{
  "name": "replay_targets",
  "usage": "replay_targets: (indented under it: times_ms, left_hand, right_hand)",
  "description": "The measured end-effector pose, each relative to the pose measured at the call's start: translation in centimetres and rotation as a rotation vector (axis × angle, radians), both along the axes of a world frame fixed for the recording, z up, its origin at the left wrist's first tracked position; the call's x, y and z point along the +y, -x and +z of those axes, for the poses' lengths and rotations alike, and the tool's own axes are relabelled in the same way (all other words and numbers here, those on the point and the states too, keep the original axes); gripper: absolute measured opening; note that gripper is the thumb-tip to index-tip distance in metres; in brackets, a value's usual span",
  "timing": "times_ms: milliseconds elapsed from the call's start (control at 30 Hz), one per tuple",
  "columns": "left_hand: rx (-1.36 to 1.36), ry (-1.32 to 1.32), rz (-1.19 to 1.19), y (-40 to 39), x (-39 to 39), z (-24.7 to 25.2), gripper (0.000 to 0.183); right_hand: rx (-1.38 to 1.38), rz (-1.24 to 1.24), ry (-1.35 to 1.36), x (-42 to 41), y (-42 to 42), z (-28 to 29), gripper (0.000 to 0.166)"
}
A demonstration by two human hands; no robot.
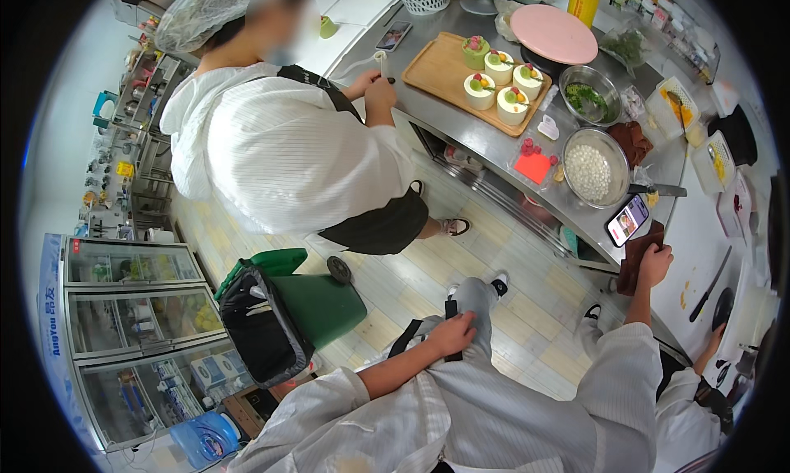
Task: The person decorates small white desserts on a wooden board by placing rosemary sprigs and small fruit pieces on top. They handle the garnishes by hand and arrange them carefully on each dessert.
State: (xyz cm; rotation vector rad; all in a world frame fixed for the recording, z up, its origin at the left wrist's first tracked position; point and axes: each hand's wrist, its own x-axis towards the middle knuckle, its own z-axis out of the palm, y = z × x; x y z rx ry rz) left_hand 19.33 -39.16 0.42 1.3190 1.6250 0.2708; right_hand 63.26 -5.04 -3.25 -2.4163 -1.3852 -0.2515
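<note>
My right hand [655,265] grips a folded brown cloth [636,260] at the near edge of the steel worktable [475,133]. Just beyond it lies a phone [627,220] with its screen lit. A steel bowl of small white balls [588,166] stands behind the phone, with a spatula or knife handle [669,190] beside it. My left hand [453,335] is low in front of my body, over a black strap [453,312] at my trousers; whether its fingers hold the strap is unclear.
A co-worker [296,146] stands at the left, holding translucent film [381,63]. A wooden tray [435,63] bears several small fruit-topped cakes [512,106]. A pink-topped turntable [553,34] stands behind. A green bin [318,309] is at left; a knife [710,285] lies right, near another person's hand [713,343].
</note>
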Motion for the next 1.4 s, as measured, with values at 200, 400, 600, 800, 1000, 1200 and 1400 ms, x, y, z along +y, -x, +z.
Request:
replay_targets:
  times_ms: [200, 400, 600, 800, 1000, 1200, 1400]
  left_hand:
    - [-0.103, -0.102, 0.106, -2.2, 1.0, -1.9, 0.026]
    - [-0.229, -0.102, 0.300, -4.9, 1.6, -2.7, 0.023]
    - [-0.238, -0.082, 0.455, -6.4, 1.8, -4.6, 0.025]
    - [-0.228, -0.086, 0.589, -7.0, 4.0, -5.0, 0.025]
    - [-0.228, -0.055, 0.635, -7.8, 6.8, -4.7, 0.027]
    - [-0.232, -0.088, 0.634, -8.6, 10.4, -4.7, 0.028]
    - [-0.197, -0.129, 0.665, -8.4, 12.5, -4.0, 0.027]
  right_hand:
    - [0.003, 0.013, 0.041, 0.2, -0.2, -0.4, 0.034]
    - [0.015, 0.005, 0.047, 0.3, -0.8, -0.6, 0.032]
    - [0.020, 0.011, 0.082, 0.8, -1.0, -1.0, 0.031]
    - [0.006, 0.053, 0.085, 0.9, -2.0, -1.8, 0.033]
    - [0.032, 0.042, 0.107, 0.9, -1.9, -1.5, 0.032]
    - [0.003, 0.043, 0.121, 1.0, -2.8, -2.0, 0.031]
    - [-0.009, 0.033, 0.126, 1.1, -2.2, -1.8, 0.030]
